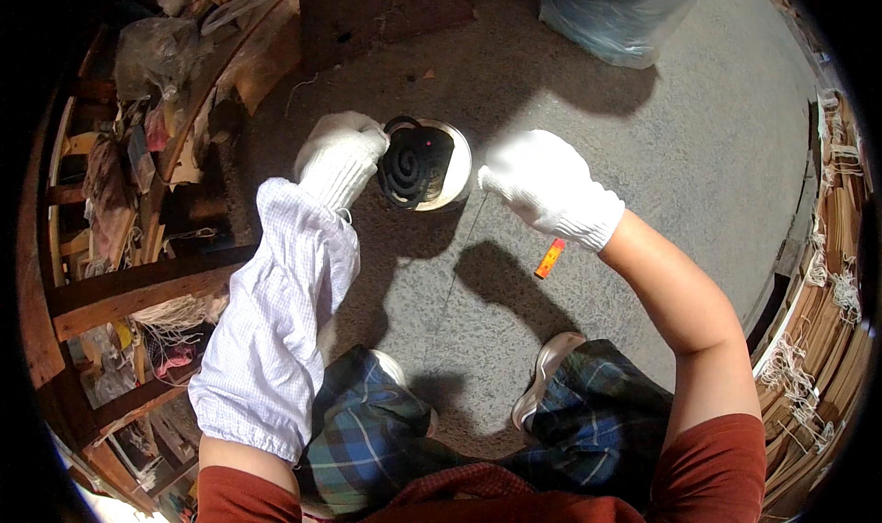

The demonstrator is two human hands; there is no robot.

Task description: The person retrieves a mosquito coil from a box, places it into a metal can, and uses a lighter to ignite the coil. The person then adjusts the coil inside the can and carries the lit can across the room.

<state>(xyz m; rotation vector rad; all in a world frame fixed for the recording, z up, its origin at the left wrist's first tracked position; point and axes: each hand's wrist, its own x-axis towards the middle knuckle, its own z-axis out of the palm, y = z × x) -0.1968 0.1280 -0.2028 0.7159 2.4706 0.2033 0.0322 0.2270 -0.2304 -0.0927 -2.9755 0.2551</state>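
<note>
My left hand point(342, 151), in a white knit glove, is closed on the left edge of a black mosquito coil point(404, 167). The coil is tilted over a round white tin point(457, 176), and a small red spot glows near its upper right. Dark material behind the coil partly fills the tin. To the right, my right hand point(537, 179), gloved in white too, has its fingers pinched together. A thin dark line runs down from those fingertips; whether it is held or is a mark on the floor, I cannot tell.
A small orange and yellow packet point(549, 258) lies on the concrete floor point(459, 358). A large filled plastic bag point(625, 18) stands at the far side. Wooden racks point(147, 293) with bags and string line the left; tied bundles of thin wood point(831, 330) line the right.
</note>
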